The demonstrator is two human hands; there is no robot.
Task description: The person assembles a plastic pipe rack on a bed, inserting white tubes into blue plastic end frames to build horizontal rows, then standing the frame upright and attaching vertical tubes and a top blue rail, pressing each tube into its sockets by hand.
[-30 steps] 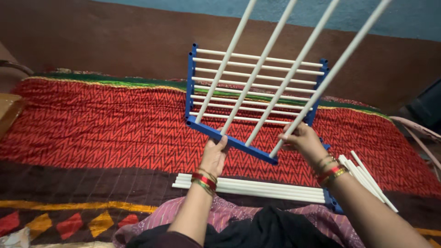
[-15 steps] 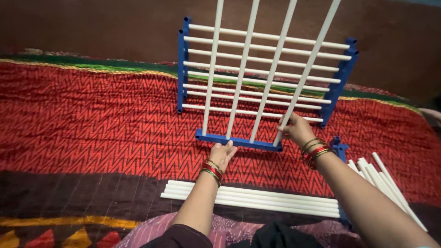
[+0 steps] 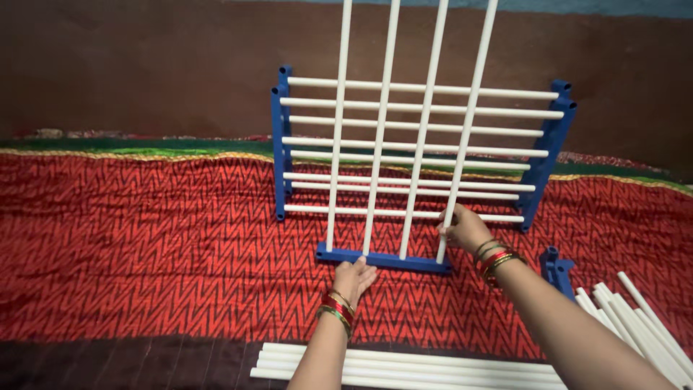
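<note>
A blue plastic bar (image 3: 393,259) lies on the red zigzag cloth (image 3: 144,238) with several white rods (image 3: 382,137) standing upright in it. My left hand (image 3: 354,276) presses on the bar's near edge, fingers flat. My right hand (image 3: 465,227) grips the rightmost upright rod (image 3: 471,123) just above the bar. Behind them stands a finished rack (image 3: 419,148) of two blue side posts joined by several horizontal white rods. Both wrists wear red and gold bangles.
A row of loose white rods (image 3: 404,362) lies on the cloth near me. More white rods (image 3: 642,318) and a small blue piece (image 3: 557,269) lie at the right. A brown floor (image 3: 130,65) runs beyond the cloth's green and gold border.
The rod panel has swung from leaning diagonally to standing upright, its blue bar now flat on the cloth. Both hands stayed on it and moved a little right.
</note>
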